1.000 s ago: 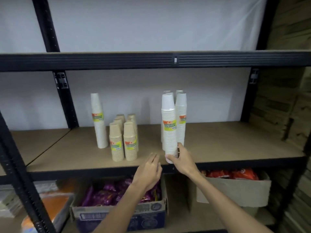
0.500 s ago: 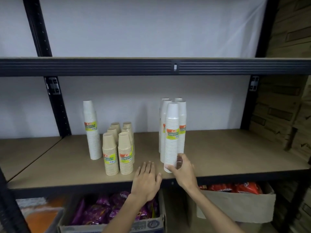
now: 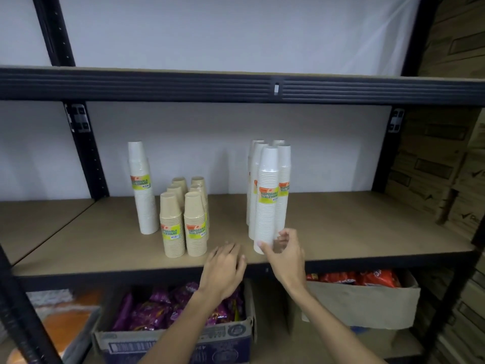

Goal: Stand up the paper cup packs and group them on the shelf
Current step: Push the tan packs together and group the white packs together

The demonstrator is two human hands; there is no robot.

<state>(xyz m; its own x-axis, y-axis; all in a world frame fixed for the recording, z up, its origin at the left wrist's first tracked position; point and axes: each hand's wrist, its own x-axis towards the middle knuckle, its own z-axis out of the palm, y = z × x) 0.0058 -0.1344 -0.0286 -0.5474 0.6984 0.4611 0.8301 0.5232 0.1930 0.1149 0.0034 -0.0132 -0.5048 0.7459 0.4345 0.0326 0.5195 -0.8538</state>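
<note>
A tall white paper cup pack [image 3: 267, 195] with a yellow-green label stands upright near the front of the wooden shelf [image 3: 367, 232]. My right hand [image 3: 286, 256] holds its base between thumb and curled fingers. Right behind it stand several more white packs [image 3: 284, 179], close together. Further left, several short brown cup packs [image 3: 195, 224] stand in two rows, with a lone white pack [image 3: 141, 190] upright beside them. My left hand [image 3: 223, 271] lies flat, its straight fingers over the shelf's front edge, holding nothing.
The dark beam of the upper shelf [image 3: 236, 85] runs overhead. Below are a carton of purple packets [image 3: 170, 337], a box of red packets [image 3: 367, 303] and an orange item [image 3: 65, 324]. Stacked cardboard cartons [image 3: 446, 166] line the right side.
The white pack in my right hand has gone from tilted to upright, now against the white group. My left hand has risen to the shelf's front edge.
</note>
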